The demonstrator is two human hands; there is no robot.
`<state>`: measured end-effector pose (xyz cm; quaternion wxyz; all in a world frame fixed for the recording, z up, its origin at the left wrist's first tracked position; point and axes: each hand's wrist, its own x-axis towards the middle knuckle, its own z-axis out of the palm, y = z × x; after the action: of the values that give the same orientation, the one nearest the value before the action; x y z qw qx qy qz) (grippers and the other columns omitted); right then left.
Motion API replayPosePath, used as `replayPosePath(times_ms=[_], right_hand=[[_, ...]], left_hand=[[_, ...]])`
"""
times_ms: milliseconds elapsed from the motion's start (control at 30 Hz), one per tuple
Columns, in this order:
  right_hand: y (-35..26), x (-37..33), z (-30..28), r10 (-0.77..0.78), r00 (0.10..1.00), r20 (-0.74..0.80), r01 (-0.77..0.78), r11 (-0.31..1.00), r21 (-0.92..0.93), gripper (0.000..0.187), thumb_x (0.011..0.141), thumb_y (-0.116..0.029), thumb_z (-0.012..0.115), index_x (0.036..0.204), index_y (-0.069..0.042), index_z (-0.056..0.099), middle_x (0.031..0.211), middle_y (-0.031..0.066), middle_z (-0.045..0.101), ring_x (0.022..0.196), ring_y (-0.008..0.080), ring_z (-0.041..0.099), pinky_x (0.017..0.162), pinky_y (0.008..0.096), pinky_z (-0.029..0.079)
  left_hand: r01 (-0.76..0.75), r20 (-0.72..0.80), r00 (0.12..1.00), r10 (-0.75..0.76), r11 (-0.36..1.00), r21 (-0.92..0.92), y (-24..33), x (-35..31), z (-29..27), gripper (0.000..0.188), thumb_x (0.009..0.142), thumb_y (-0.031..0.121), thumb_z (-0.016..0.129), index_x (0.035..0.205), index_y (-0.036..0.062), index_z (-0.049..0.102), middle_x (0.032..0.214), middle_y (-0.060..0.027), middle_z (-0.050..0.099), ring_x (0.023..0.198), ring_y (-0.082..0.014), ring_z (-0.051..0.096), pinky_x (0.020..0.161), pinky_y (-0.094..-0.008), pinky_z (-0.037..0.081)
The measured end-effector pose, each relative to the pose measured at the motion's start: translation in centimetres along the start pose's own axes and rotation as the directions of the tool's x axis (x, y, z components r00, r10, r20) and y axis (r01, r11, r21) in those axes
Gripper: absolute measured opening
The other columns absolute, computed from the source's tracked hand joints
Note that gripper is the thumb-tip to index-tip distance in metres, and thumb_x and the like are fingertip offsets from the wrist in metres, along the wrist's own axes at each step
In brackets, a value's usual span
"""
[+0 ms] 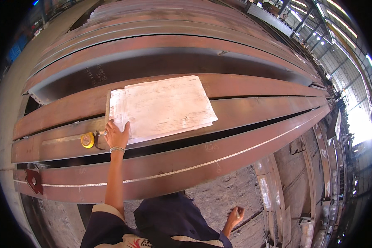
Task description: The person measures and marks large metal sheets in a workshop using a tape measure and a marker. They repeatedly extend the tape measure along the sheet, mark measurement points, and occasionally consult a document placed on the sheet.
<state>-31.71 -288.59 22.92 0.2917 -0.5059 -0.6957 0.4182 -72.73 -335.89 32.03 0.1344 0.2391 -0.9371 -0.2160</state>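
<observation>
Far L: a dark red block [34, 182] sits on the front beam [161, 165], over the white measuring strip [173, 172], which runs R along the steel; its graduations are too small to read. Chalk figs. near the block are faint, more mid-beam. Behind, raised lettering [96, 74] marks the dark beam's side, partly in shadow.

Next, a pale flat bar [64, 139], then the yellow tape case [87, 140] w/ a label too blurred to read. Now the L hand [118, 134]: thumb & fingers apart, at the lower-L corner of the papers [165, 107], bracelet [118, 149] on the wrist. Whatever's under the fingertips is hidden. Papers lie across two beams, smudged & washed out, no print legible. Below, the shirt [142, 241] has a red logo & pale lettering, cut off at the bottom.

R hand [235, 215]: low, well apart from the beams, fingers curled; can't tell if they're clamped on anything. Far R, glare [359, 124] blots out detail.
</observation>
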Motion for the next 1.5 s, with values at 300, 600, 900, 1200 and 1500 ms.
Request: replayPosePath(times_ms=[300, 600, 900, 1200, 1500], right_hand=[[10.0, -8.5, 0.2, 0.248, 0.964, 0.091, -0.236, 0.964, -0.125, 0.008, 0.089, -0.005, 0.064, 0.092, 0.002, 0.065, 0.073, 0.0137, 0.071, 0.057, 0.0207, 0.070, 0.045, 0.0340, 0.054], [12.4, -11.6, -1.5, 0.341, 0.936, 0.092, -0.295, 0.898, -0.328, 0.018, 0.084, -0.015, 0.070, 0.090, 0.002, 0.067, 0.078, 0.0149, 0.074, 0.066, 0.0247, 0.074, 0.059, 0.0388, 0.059], [11.4, -4.3, 1.0, 0.380, 0.913, 0.149, -0.286, 0.855, -0.433, 0.019, 0.083, -0.016, 0.069, 0.093, 0.001, 0.068, 0.079, 0.0151, 0.075, 0.067, 0.0247, 0.074, 0.061, 0.0386, 0.059], [10.5, 0.1, 1.5, 0.378, 0.903, 0.206, -0.243, 0.843, -0.479, 0.021, 0.083, -0.016, 0.068, 0.096, 0.001, 0.069, 0.080, 0.0153, 0.075, 0.069, 0.0248, 0.074, 0.064, 0.0385, 0.059], [10.7, 2.4, 1.0, 0.387, 0.896, 0.218, -0.235, 0.830, -0.506, 0.024, 0.083, -0.017, 0.068, 0.099, 0.000, 0.070, 0.081, 0.0156, 0.076, 0.071, 0.0248, 0.074, 0.066, 0.0384, 0.058]], left_hand=[[0.025, 0.097, 0.994, -0.040, 0.988, 0.152, -0.3, 1.4, 1.6, 0.096, 0.084, 0.076, 0.064, 0.143, 0.0015, 0.047, 0.142, -0.0254, 0.052, 0.138, -0.0410, 0.047, 0.111, -0.0614, 0.035], [0.079, 0.068, 0.993, -0.095, 0.976, 0.203, 0.9, 5.8, 2.9, 0.107, 0.085, 0.083, 0.056, 0.144, -0.0044, 0.042, 0.140, -0.0298, 0.056, 0.136, -0.0430, 0.051, 0.109, -0.0615, 0.038], [0.222, 0.073, 0.967, -0.245, 0.947, 0.233, 2.5, 8.9, 6.3, 0.123, 0.079, 0.090, 0.054, 0.158, -0.0017, 0.031, 0.159, -0.0256, 0.042, 0.152, -0.0403, 0.033, 0.117, -0.0617, 0.029], [0.300, 0.029, 0.948, -0.318, 0.919, 0.254, 2.6, 10.0, 7.2, 0.122, 0.077, 0.089, 0.058, 0.158, 0.0006, 0.031, 0.159, -0.0242, 0.043, 0.153, -0.0423, 0.031, 0.116, -0.0629, 0.029], [0.291, 0.051, 0.949, -0.311, 0.926, 0.239, 3.6, 8.5, 6.8, 0.129, 0.070, 0.079, 0.076, 0.162, 0.0041, 0.025, 0.162, -0.0242, 0.039, 0.153, -0.0420, 0.031, 0.117, -0.0624, 0.030]])
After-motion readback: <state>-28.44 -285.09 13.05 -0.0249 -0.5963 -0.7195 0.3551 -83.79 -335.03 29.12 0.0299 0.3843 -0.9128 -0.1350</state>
